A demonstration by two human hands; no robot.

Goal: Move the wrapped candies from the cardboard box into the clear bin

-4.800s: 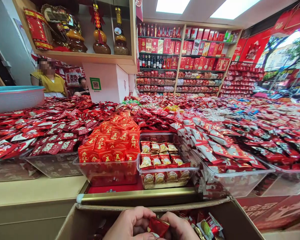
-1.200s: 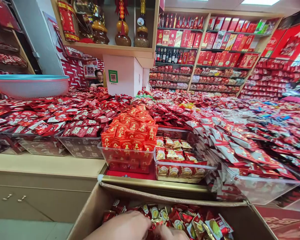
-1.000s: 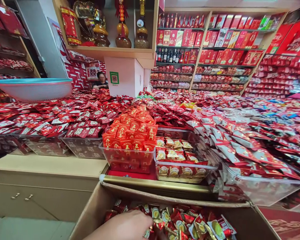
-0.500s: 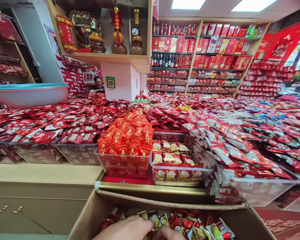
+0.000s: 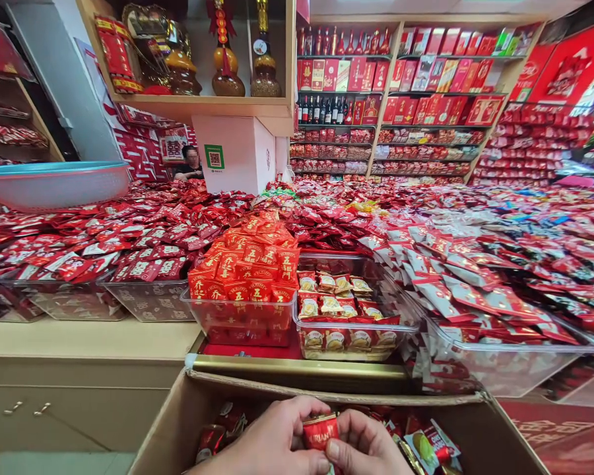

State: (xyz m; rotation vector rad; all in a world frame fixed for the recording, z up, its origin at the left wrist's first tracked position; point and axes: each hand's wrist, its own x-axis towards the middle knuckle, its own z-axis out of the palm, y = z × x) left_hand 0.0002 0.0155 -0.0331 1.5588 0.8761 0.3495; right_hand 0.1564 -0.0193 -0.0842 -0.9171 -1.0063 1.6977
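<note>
Both hands are over an open cardboard box (image 5: 164,422) at the bottom of the view. Between them is a small red candy packet (image 5: 319,431) with printed lettering. My left hand (image 5: 272,435) has its fingers closed on the packet's left side. The thumb and fingers of my right hand (image 5: 363,442) pinch its right side. Loose candy packets (image 5: 428,445) in red, gold and white lie in the box beneath and around the hands, partly hidden by them. Just beyond the box, a clear plastic bin (image 5: 356,324) holds neat rows of similar red and gold packets.
Left of that bin stands a clear bin heaped with orange-red packets (image 5: 247,270). White and red packets (image 5: 475,277) overflow a bin at right. A blue-rimmed basin (image 5: 54,188) rests at far left. A person (image 5: 189,165) sits behind the counter.
My hands have risen out of the loose candy and now hold a red packet between them. The camera view has shifted slightly.
</note>
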